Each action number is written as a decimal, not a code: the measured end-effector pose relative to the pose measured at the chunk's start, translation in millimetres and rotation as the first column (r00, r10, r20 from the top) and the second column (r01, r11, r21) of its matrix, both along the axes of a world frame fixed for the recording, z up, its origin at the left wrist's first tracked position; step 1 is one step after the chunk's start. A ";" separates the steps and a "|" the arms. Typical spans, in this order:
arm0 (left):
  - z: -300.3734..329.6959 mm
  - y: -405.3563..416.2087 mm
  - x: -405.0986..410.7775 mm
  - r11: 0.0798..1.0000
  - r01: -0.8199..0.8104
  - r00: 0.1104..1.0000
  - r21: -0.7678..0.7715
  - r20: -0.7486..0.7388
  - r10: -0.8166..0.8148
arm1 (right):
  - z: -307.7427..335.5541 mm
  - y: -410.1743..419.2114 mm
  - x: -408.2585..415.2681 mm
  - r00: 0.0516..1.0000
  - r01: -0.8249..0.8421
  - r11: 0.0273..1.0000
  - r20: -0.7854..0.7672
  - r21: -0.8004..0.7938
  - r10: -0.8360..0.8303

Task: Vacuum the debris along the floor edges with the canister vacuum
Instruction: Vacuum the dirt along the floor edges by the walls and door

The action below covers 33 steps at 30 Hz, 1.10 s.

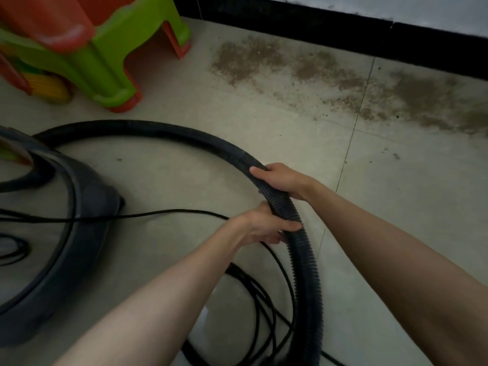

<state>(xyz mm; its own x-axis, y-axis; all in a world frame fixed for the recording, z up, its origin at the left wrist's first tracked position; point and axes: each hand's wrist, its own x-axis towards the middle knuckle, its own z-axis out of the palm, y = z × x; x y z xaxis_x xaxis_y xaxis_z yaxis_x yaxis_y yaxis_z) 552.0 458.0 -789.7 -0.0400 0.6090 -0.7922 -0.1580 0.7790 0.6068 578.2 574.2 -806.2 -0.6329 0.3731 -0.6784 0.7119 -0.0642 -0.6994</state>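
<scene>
Left hand [260,225] and right hand [281,180] both curled round ribbed black hose [303,249]; canister vacuum [79,207] at left, brown debris [343,80] along black baseboard [343,30].

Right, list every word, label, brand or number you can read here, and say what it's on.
None can be read.
Canister vacuum: dark body, no legible brand or label in view.
Hose, gripped by the left hand and right hand: plain ribbed surface, no print.
Plastic stool: no lettering visible.
</scene>
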 end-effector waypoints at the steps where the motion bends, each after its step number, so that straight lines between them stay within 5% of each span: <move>1: -0.2 -3.6 2.0 0.998 0.059 0.998 -0.011 -0.003 -0.059 | -2.2 0.0 1.5 1.000 -0.002 1.000 0.010 0.023 0.001; 4: -7.5 -15.9 -10.6 0.988 0.137 0.985 -0.067 -0.094 -0.143 | 0.2 9.8 19.5 0.998 0.061 0.998 0.019 0.012 -0.062; 7: -12.9 -18.7 -29.1 0.985 -0.167 0.962 -0.047 -0.225 0.152 | 9.6 11.0 47.2 0.996 0.035 0.997 0.076 0.065 -0.040; 10: -16.7 -5.4 -31.8 0.893 -0.450 0.890 -0.011 -0.093 0.447 | 20.4 -9.7 71.2 0.994 -0.039 0.994 0.103 0.101 0.029; 14: -20.4 23.1 -18.2 0.630 -0.776 0.617 -0.019 0.183 0.765 | 37.6 -27.4 109.0 0.993 -0.064 0.988 0.107 0.141 0.049; 18: -24.2 38.3 -7.7 0.478 -0.878 0.471 -0.019 0.131 0.872 | 55.8 -22.0 149.2 0.993 -0.016 0.989 0.116 0.150 -0.002; 24: -22.6 56.0 -2.1 0.517 -0.855 0.505 -0.027 0.177 0.845 | 49.1 -9.0 181.8 0.997 0.002 0.981 0.079 0.193 -0.018; 33: 9.2 87.5 97.6 0.822 -0.568 0.800 0.049 0.267 0.537 | 56.4 24.3 289.9 0.984 0.122 0.992 0.139 -0.041 -0.116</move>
